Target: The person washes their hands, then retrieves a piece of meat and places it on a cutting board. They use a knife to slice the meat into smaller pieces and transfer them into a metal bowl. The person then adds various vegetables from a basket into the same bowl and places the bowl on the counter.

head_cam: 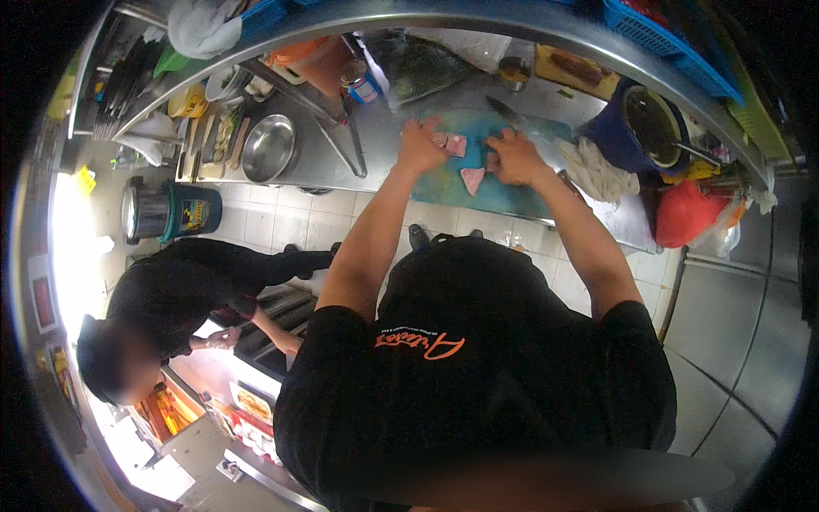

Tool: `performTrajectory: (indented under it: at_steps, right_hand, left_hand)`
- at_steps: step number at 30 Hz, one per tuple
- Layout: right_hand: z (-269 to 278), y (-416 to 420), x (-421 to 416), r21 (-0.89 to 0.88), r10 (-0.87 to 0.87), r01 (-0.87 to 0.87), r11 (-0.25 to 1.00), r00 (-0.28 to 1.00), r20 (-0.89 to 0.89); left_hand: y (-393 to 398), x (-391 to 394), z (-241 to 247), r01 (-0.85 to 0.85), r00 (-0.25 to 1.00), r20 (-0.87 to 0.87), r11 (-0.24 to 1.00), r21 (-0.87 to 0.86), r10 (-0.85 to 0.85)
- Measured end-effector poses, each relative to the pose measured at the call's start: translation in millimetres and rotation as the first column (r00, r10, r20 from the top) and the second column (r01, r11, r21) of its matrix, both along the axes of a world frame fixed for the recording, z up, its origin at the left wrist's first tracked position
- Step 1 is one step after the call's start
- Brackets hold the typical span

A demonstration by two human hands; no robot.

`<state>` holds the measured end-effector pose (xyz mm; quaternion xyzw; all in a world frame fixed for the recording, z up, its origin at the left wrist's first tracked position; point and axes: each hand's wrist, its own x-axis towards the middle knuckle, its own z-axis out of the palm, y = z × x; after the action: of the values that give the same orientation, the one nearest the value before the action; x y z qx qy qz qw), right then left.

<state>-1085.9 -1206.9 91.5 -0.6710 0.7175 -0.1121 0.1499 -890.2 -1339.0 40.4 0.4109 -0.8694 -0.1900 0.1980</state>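
A worn blue-green cutting board [448,189] lies on the steel counter. My left hand [422,144] rests at its left part, its fingers touching pale pink pieces of raw meat or fish [455,144]. At the board's right part my right hand [515,157] has its fingers bent over another pink piece [492,161]; whether it grips the piece cannot be told. Between and just below the hands lies a loose, roughly triangular piece [472,180]. A knife [504,110] lies at the board's upper edge, beyond my right hand.
A steel bowl [269,148], tongs [352,144] and a jar [360,82] stand or lie to the left. At right are a crumpled cloth [598,171] and a blue bucket [614,131]. A steel shelf edge [397,20] spans above. A co-worker [192,294] bends at lower left.
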Motion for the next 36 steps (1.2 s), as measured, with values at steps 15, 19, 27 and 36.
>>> performTrajectory:
  at_steps: [15,19,27,36]
  right_hand:
    - [-9,19,78,-0.186,-0.016,0.050,0.981,0.984,0.180]
    - [-24,22,72,-0.143,-0.035,0.061,0.988,0.982,0.184]
    - [-51,-10,12,0.415,-0.396,0.161,0.896,-0.137,0.908]
    - [-32,-28,36,0.436,-0.395,0.111,0.893,-0.274,0.877]
  left_hand:
    - [49,-42,28,-0.251,0.938,0.234,0.967,-0.053,0.256]
    - [56,-36,25,-0.218,0.952,0.210,0.975,-0.046,0.223]
    - [33,-21,-27,-0.314,0.911,-0.218,0.931,0.184,0.351]
    - [28,-22,-22,-0.107,0.991,-0.069,0.988,0.114,0.116]
